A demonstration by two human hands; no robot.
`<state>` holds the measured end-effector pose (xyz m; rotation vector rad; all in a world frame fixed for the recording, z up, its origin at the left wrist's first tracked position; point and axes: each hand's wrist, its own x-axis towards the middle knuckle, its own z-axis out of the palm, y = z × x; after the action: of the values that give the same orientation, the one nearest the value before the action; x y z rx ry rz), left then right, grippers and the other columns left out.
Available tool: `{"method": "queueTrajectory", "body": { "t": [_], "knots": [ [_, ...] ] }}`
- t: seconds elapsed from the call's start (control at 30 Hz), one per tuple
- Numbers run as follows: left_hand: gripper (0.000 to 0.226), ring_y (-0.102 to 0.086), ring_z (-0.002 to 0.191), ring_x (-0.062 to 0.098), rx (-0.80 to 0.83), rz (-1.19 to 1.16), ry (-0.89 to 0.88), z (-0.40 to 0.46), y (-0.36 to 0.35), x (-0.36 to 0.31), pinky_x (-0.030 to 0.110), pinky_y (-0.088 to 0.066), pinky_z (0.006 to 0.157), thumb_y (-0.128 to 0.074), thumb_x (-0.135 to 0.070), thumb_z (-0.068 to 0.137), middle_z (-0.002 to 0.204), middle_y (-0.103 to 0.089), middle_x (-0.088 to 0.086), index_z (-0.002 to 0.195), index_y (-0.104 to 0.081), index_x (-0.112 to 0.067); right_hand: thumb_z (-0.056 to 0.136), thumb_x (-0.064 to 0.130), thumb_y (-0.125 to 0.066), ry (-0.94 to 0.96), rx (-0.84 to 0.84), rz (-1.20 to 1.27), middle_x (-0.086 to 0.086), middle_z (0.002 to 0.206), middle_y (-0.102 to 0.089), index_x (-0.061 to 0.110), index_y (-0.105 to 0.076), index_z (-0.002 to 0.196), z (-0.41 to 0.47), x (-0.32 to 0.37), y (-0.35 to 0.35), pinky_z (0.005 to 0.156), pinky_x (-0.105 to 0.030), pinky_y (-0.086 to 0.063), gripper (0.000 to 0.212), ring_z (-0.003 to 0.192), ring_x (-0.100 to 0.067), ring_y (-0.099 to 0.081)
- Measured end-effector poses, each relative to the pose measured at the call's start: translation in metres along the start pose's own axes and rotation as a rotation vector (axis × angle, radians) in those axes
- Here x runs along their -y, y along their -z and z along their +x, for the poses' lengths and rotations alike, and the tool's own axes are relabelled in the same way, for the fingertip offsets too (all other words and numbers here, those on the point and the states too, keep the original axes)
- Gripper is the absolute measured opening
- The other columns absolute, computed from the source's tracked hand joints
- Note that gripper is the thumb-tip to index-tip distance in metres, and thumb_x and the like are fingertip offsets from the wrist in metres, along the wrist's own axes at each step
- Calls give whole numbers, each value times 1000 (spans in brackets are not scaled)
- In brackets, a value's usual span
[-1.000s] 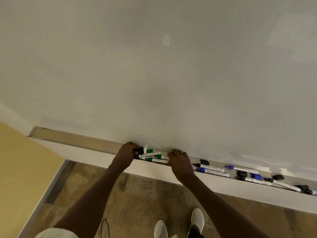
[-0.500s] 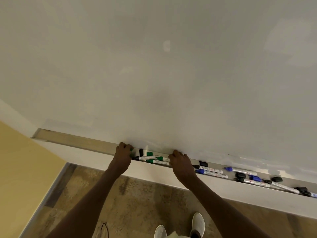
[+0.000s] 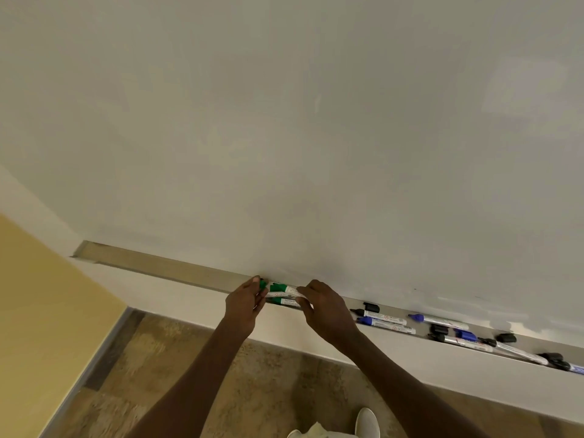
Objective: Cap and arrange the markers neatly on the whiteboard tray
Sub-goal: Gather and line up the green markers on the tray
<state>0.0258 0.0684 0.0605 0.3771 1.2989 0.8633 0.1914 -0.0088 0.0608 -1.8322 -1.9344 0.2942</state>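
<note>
1. Head view: I see the green markers (image 3: 281,293) bunched low centre of the frame on the whiteboard tray (image 3: 164,267), long axes along the tray; my left hand (image 3: 245,303) pinches their capped ends, my right hand (image 3: 325,308) grips the barrels opposite; both touch the bundle.
2. Same view: blue and black markers (image 3: 384,320) lie scattered lower right, nearer my right hand.

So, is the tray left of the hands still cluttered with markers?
No, the tray left of the left hand lies bare; loose markers lie right of the right hand.
</note>
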Motion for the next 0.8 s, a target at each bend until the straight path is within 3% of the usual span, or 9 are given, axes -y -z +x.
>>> {"method": "queueTrajectory", "body": {
  "t": [0.13, 0.37, 0.57, 0.7, 0.8],
  "knots": [
    [17, -67, 87, 14, 24, -48, 40, -7, -5, 0, 26, -53, 74, -66, -19, 87, 95, -73, 8, 101, -68, -9, 96, 26, -49, 5, -3, 46, -7, 104, -61, 13, -61, 119, 1, 9, 2, 65, -24, -42, 29, 87, -19, -54],
    [22, -65, 90, 16, 87, -71, 23, -21, -12, 2, 31, -50, 91, -62, -17, 89, 99, -72, 6, 109, -66, -8, 97, 26, -48, 8, -9, 47, -8, 105, -61, 12, -60, 120, -2, 16, 12, 67, -27, -48, 30, 85, -19, -55],
    [24, -66, 91, 19, 75, -76, -21, -33, -19, 4, 27, -53, 75, -65, -17, 87, 101, -72, 9, 108, -67, -4, 96, 25, -50, 56, -28, -10, -11, 100, -62, 10, -60, 116, -6, 20, 13, 59, -32, -53, 28, 73, -21, -58],
    [28, -67, 94, 22, 48, -72, -72, -36, -21, 4, 28, -54, 73, -69, -21, 84, 102, -73, 11, 105, -69, -3, 97, 25, -47, 96, -28, -90, -12, 96, -62, 9, -57, 118, -7, 24, 11, 52, -33, -53, 29, 63, -22, -58],
    [27, -67, 90, 19, 65, -78, -97, -39, -23, 7, 27, -53, 72, -67, -20, 85, 105, -72, 12, 106, -69, -3, 99, 27, -42, 84, -19, -116, -13, 98, -62, 8, -54, 122, -6, 30, 12, 55, -33, -50, 32, 66, -24, -59]
  ]
}}
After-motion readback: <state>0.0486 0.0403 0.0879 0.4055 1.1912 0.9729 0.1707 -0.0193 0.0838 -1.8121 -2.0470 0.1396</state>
